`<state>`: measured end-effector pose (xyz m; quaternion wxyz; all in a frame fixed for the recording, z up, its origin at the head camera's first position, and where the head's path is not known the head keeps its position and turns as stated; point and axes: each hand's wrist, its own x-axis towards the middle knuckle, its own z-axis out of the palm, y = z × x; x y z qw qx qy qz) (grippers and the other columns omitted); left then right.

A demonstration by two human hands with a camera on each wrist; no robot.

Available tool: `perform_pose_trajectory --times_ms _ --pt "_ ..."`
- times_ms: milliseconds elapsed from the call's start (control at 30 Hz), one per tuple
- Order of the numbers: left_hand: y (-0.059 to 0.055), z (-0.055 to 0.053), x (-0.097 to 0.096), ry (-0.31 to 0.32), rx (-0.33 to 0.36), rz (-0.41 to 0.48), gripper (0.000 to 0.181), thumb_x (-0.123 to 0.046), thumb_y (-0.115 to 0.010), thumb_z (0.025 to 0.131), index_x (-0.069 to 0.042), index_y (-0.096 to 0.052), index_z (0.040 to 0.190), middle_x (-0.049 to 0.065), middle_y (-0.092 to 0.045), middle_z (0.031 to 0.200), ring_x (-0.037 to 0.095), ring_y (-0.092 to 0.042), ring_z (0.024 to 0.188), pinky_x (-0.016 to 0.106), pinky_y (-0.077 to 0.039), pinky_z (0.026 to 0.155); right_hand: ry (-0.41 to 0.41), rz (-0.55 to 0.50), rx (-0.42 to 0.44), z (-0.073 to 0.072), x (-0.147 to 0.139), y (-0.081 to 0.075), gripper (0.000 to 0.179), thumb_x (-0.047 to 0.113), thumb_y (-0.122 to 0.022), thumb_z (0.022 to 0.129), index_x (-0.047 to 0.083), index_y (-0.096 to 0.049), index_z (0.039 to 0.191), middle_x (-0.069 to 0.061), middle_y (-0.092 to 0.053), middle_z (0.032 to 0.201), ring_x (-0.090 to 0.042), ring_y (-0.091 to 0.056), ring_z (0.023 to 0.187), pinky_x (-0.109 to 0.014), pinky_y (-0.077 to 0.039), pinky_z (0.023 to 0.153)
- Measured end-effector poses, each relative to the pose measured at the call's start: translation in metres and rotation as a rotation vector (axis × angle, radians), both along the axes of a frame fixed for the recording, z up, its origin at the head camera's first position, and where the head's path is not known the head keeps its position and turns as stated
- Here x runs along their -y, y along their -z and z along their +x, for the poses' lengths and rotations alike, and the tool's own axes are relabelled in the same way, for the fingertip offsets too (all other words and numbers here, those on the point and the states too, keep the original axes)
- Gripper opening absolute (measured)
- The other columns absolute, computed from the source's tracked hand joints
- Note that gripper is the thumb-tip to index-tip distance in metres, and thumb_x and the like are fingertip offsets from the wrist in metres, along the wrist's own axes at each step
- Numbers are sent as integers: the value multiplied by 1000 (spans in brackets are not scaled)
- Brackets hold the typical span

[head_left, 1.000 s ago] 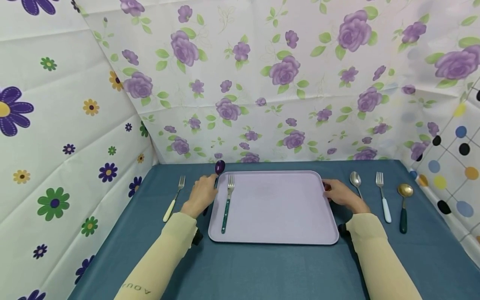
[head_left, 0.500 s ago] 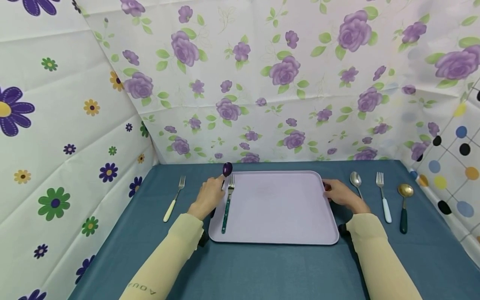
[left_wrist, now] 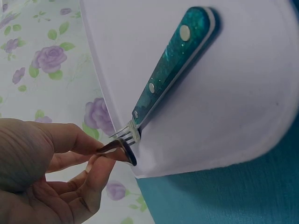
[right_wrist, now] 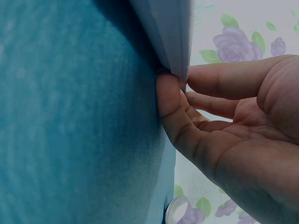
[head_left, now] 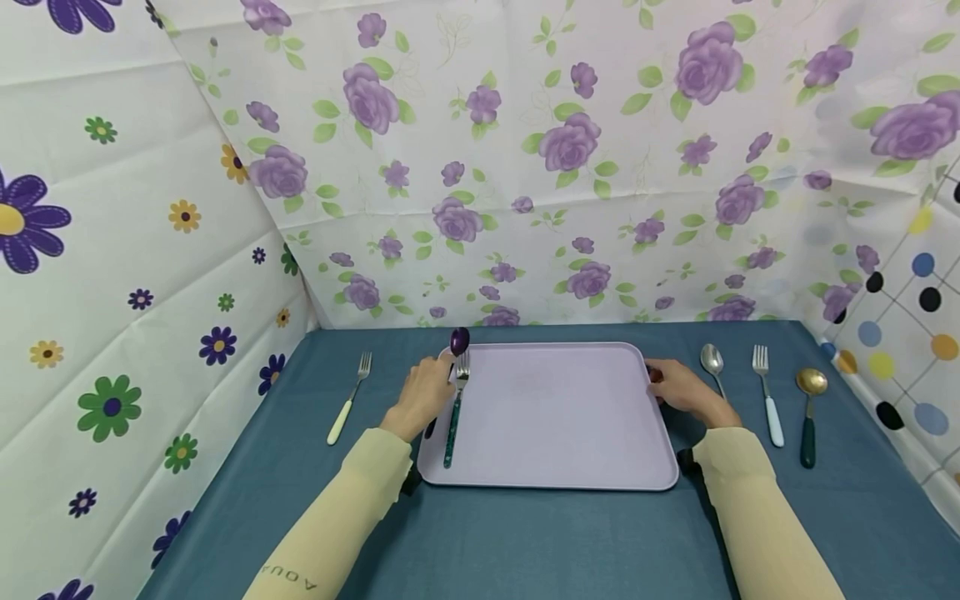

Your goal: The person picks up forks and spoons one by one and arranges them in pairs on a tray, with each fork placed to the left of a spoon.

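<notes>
My left hand (head_left: 420, 396) pinches a spoon by its handle between thumb and fingers, over the far left corner of the lilac tray (head_left: 562, 417). The spoon's dark purple bowl (head_left: 459, 340) points away from me, and much of its handle is hidden by the hand. Just right of it on the tray lies a fork with a speckled green handle (left_wrist: 170, 70), tines toward the back. With thumb and fingers, my right hand (head_left: 686, 392) grips the tray's right rim (right_wrist: 175, 42), as the right wrist view shows.
A fork with a cream handle (head_left: 340, 422) lies left of the tray on the blue tablecloth (head_left: 540, 542). To the right lie a silver spoon (head_left: 712, 358), a fork with a white handle (head_left: 773, 421) and a gold spoon with a green handle (head_left: 807, 442). Patterned sheets enclose the table.
My left hand has moved right with the spoon, from beside the tray to over its left edge beside the green-handled fork. The right hand and the tray have stayed in place.
</notes>
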<state>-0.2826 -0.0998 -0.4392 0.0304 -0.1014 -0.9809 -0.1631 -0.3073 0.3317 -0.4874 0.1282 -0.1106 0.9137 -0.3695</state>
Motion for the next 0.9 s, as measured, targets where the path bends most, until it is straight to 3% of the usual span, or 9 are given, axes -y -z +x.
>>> perform_pose_trajectory --times_ms 333,567,900 --pt "3 3 -7 21 9 64 26 -2 -74 95 3 -69 120 18 -69 95 27 -68 75 36 -55 59 4 -12 8 -1 0 1 57 -4 -52 99 -21 -34 151 -23 -61 102 -27 -62 85 -41 -55 76" --pt "4 5 -13 27 26 65 37 0 -67 97 2 -66 134 21 -70 104 23 -62 68 35 -50 55 6 -12 5 -1 0 2 57 -4 -52 99 -21 -34 151 -22 -61 102 -27 -62 85 -41 -55 76" --pt "9 9 -20 39 9 72 34 3 -68 94 4 -67 128 24 -70 105 24 -61 66 35 -50 54 1 -4 3 1 1 0 58 -4 -53 99 -21 -34 150 -23 -61 101 -27 -62 85 -42 -55 76"
